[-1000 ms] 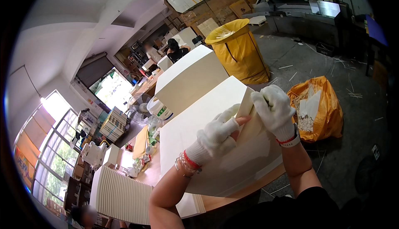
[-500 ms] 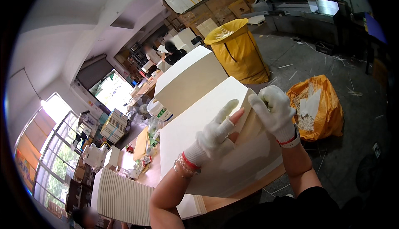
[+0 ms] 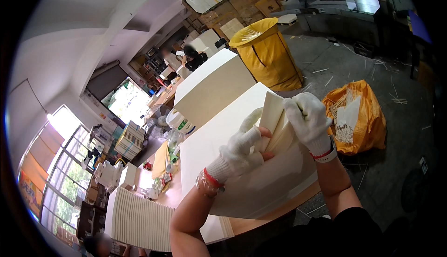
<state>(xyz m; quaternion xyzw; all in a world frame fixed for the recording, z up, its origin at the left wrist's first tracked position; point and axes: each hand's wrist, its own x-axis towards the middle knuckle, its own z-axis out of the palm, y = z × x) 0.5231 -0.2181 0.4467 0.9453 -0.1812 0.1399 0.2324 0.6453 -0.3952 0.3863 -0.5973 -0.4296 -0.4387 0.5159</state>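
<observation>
A tall stack of large white paper sheets [image 3: 212, 133] lies right in front of me. My left hand [image 3: 243, 150], in a white knit glove with bare fingertips showing, holds a lifted corner of sheets [image 3: 271, 111] between its fingers. The corner stands up, bent away from the stack. Closed at the stack's right edge, my gloved right hand [image 3: 308, 119] grips the fanned edges of the sheets; its fingertips are partly hidden. A red band circles each wrist, with a watch on the right one.
Another paper stack [image 3: 214, 82] stands behind, and a ridged stack [image 3: 139, 219] at lower left. A white bucket [image 3: 179, 122] is beside the stacks. To the right are a yellow bin [image 3: 270, 61] and an orange bag [image 3: 361, 122] of paper strips. Other people sit farther off.
The corner of the sheets has been raised and bent upward between my hands. My left fingers have closed around it, while my right hand stays at the edge.
</observation>
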